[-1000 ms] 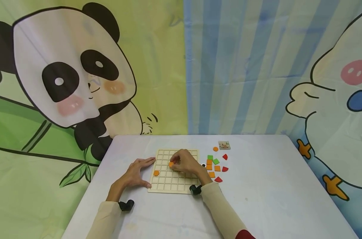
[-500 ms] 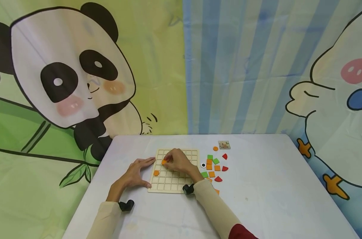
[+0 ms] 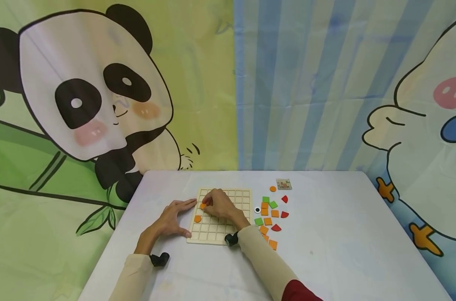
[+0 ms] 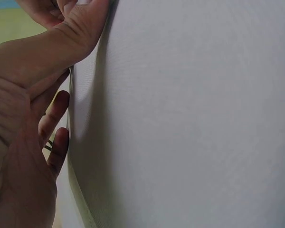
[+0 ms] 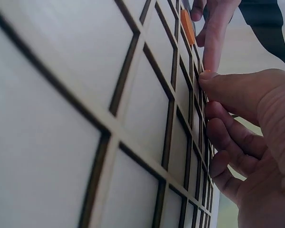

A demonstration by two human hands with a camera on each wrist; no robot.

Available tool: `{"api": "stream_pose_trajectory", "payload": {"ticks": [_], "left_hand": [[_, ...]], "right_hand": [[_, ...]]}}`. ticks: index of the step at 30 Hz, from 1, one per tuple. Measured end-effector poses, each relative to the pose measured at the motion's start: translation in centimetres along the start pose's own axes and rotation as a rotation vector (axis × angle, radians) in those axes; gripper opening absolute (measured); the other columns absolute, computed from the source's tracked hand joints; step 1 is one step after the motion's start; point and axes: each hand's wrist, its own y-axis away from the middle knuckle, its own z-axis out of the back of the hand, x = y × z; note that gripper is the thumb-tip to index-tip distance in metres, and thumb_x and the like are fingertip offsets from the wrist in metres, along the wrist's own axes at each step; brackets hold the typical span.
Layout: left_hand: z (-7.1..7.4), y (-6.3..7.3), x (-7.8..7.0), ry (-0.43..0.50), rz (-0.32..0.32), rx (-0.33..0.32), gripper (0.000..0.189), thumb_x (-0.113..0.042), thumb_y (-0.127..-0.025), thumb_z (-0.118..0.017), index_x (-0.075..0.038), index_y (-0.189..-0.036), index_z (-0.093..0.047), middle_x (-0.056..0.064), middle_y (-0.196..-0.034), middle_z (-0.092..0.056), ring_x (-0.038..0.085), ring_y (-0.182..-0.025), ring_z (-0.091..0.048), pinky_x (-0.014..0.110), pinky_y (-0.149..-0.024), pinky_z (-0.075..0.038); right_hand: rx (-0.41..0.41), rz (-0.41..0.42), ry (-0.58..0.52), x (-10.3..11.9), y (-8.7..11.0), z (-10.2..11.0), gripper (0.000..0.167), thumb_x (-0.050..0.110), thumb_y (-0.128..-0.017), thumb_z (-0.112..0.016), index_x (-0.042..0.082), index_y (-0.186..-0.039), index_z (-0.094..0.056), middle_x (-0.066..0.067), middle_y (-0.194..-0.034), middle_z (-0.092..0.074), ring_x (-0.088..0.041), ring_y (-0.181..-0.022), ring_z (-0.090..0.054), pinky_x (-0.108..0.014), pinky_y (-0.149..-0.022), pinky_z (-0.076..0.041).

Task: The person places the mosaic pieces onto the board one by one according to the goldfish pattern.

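A cream grid board [image 3: 228, 240] lies on the white table. Along its left edge rests my left hand [image 3: 171, 219], thumb and fingers spread and touching the rim. My right hand [image 3: 222, 205] reaches over the board's upper left part. It pinches a small orange piece [image 3: 203, 206] between thumb and index finger, low over the grid; its shape is mostly hidden. An orange round piece [image 3: 198, 218] sits in a cell nearer me; the right wrist view shows this orange piece [image 5: 187, 27] edge-on. The left wrist view shows my left hand [image 4: 23, 142] at the tabletop.
Right of the board lie several orange squares [image 3: 275, 213], green squares [image 3: 273, 205] and red wedges [image 3: 285, 215]. A black-and-white round piece [image 3: 257, 210] is beside the board. A small patterned card [image 3: 284, 184] and an orange disc [image 3: 272, 189] are farther back.
My right hand has moved left across the board with the orange piece, uncovering more loose pieces on the right. My left hand has stayed in place.
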Motion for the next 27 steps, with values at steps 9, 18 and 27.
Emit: {"api": "stream_pose_trajectory", "payload": {"ticks": [9, 18, 27], "left_hand": [[-0.12, 0.28, 0.06, 0.018, -0.024, -0.006, 0.125, -0.045, -0.056, -0.108, -0.022, -0.165, -0.051, 0.0, -0.171, -0.051, 0.032, -0.141, -0.05, 0.062, -0.113, -0.037], [0.14, 0.11, 0.12, 0.013, -0.021, 0.003, 0.125, -0.045, -0.057, -0.108, -0.022, -0.165, -0.05, 0.0, -0.17, -0.051, 0.032, -0.142, -0.049, 0.063, -0.114, -0.036], [0.14, -0.06, 0.11, 0.005, -0.007, 0.001, 0.127, -0.044, -0.056, -0.108, -0.024, -0.166, -0.049, 0.0, -0.168, -0.053, 0.031, -0.139, -0.05, 0.06, -0.112, -0.037]], "right_hand": [[-0.045, 0.008, 0.009, -0.18, -0.15, -0.72, 0.018, 0.009, -0.094, -0.083, 0.003, -0.11, -0.085, -0.01, -0.101, -0.084, -0.013, -0.085, -0.075, -0.027, -0.079, -0.06], [-0.051, -0.012, 0.02, 0.16, -0.5, -0.74, 0.019, 0.01, -0.094, -0.083, 0.003, -0.112, -0.085, -0.01, -0.102, -0.084, -0.019, -0.09, -0.077, -0.028, -0.081, -0.06], [-0.073, -0.016, 0.003, 0.1, -0.84, -0.8, 0.018, 0.01, -0.095, -0.083, 0.002, -0.11, -0.085, -0.009, -0.098, -0.084, -0.015, -0.085, -0.075, -0.028, -0.079, -0.061]]}}
